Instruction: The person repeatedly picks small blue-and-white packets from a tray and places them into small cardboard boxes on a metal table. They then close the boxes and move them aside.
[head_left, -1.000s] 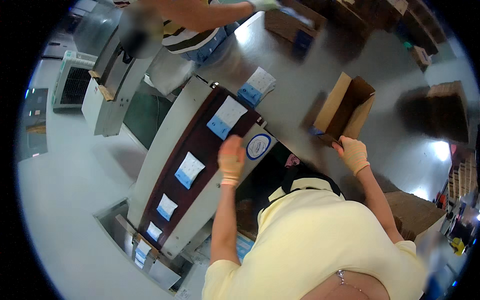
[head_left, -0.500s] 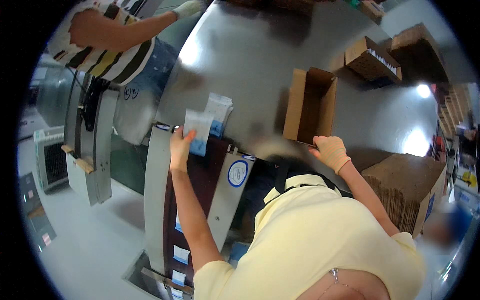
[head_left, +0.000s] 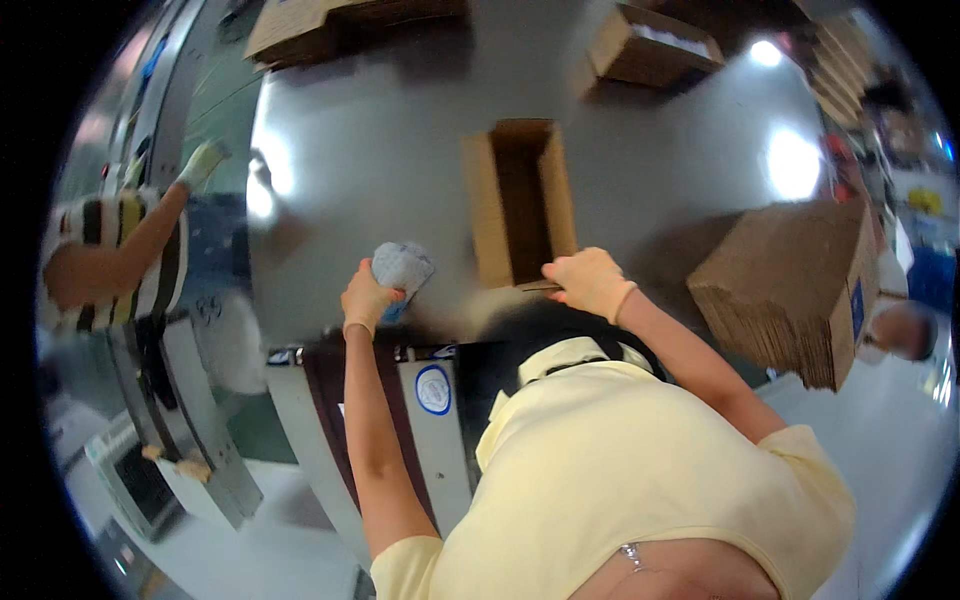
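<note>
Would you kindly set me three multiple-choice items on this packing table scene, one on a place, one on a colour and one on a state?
1. Where does the right hand rest?
A. on the near edge of the open carton
B. on the flat stack of cardboard
C. on the conveyor

2. What colour is the pouch in the left hand?
A. red
B. pale blue and white
C. black

3. How is the carton between the hands?
A. taped shut
B. crushed flat
C. open on top

Answers: 1 A, the fingers lie on its near rim. 2 B, the packet shows light blue and white. 3 C, its dark inside is visible.
</note>
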